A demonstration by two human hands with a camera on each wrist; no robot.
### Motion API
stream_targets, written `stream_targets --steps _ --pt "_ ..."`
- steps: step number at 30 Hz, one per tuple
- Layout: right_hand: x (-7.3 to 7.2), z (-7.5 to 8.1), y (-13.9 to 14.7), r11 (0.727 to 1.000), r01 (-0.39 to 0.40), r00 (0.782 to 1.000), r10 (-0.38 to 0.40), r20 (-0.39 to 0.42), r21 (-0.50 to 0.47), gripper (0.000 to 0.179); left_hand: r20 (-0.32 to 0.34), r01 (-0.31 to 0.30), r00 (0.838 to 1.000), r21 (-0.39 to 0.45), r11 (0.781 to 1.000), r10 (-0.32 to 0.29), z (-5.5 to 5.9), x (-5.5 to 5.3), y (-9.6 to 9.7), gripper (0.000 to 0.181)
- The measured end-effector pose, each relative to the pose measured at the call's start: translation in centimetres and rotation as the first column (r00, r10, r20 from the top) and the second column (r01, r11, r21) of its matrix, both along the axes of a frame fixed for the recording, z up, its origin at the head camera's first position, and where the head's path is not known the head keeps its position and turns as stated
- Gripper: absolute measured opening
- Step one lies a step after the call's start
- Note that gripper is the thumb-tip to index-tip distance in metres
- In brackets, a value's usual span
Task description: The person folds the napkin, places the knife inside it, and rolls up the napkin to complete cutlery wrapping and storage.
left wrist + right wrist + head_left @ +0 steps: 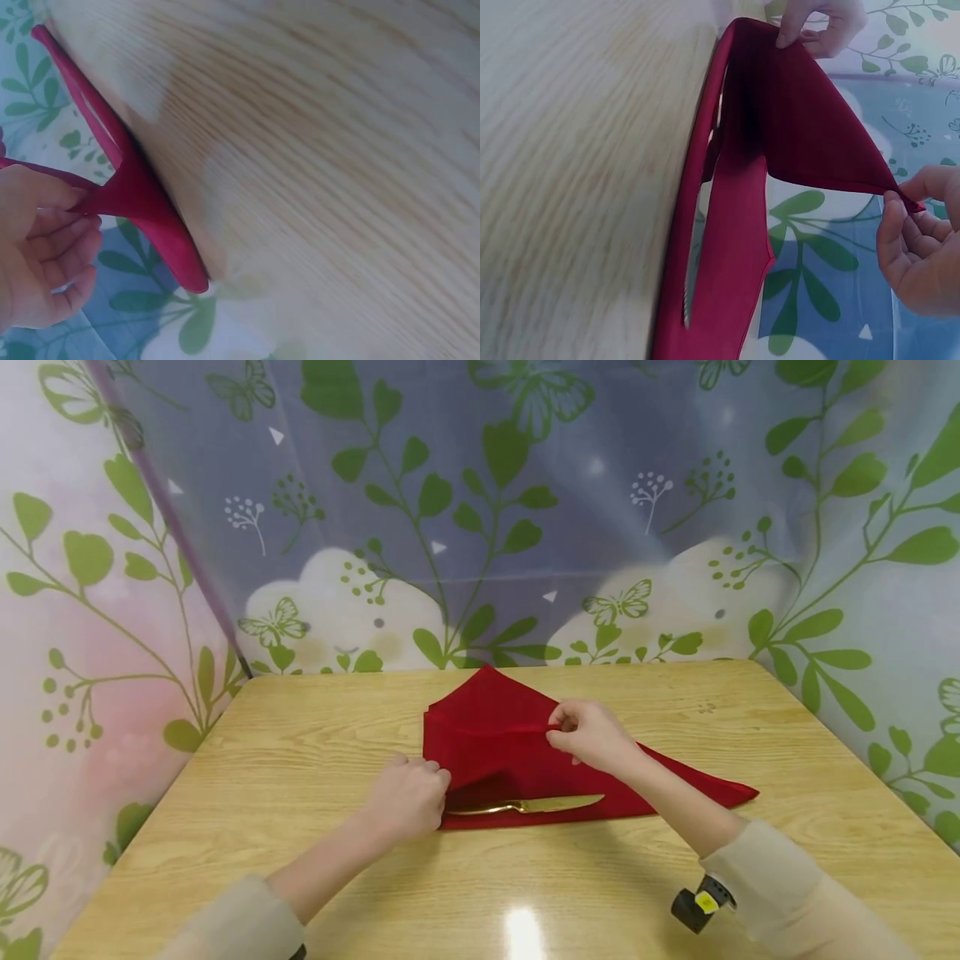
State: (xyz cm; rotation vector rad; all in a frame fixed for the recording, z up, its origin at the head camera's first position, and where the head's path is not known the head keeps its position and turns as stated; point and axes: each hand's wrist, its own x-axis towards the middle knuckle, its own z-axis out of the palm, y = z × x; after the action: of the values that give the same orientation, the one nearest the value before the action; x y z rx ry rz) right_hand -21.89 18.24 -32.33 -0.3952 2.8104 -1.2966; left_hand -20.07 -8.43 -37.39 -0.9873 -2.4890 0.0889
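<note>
A red cloth napkin (495,702) lies on the table with a flap of it lifted toward the front. My left hand (411,797) pinches the napkin at its near left side, thumb and fingers on the fabric (142,199) in the left wrist view. My right hand (592,735) pinches a corner of the raised flap (817,127), which stretches between both hands in the right wrist view. On the napkin's near part lies a gold knife (562,803), its blade pointing right. The lifted flap overhangs its left end, near my left hand.
The wood-grain table (300,727) extends on all sides of the napkin. Behind it hangs a backdrop (450,527) printed with leaves, butterflies and clouds. The napkin's long point (731,789) reaches out to the right under my right forearm. A black wrist camera (697,906) sits at my right cuff.
</note>
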Motion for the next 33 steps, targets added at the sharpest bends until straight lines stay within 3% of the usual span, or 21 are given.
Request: stream_targets --steps 11,18,26,33 --pt "0.9 -1.8 2.7 0.991 -0.012 0.999 0.007 0.035 0.133 0.013 0.109 0.027 0.994 -0.104 0.994 -0.016 -0.7 0.1 1.6 0.029" --pt "1.7 -3.3 3.7 0.977 -0.026 0.995 0.005 0.100 0.213 0.009 0.110 0.085 0.992 -0.155 0.984 -0.068 -1.0 0.3 2.1 0.030" --pt "2.2 -4.0 4.4 0.959 -0.019 0.995 -0.011 0.103 0.283 0.004 0.088 0.119 0.990 -0.143 0.982 -0.107 -1.2 0.4 2.5 0.038" --pt "2.2 -4.2 4.9 0.919 -0.044 0.993 -0.002 0.115 0.391 0.002 0.117 0.126 0.987 -0.155 0.980 -0.108 -1.3 0.4 2.8 0.040"
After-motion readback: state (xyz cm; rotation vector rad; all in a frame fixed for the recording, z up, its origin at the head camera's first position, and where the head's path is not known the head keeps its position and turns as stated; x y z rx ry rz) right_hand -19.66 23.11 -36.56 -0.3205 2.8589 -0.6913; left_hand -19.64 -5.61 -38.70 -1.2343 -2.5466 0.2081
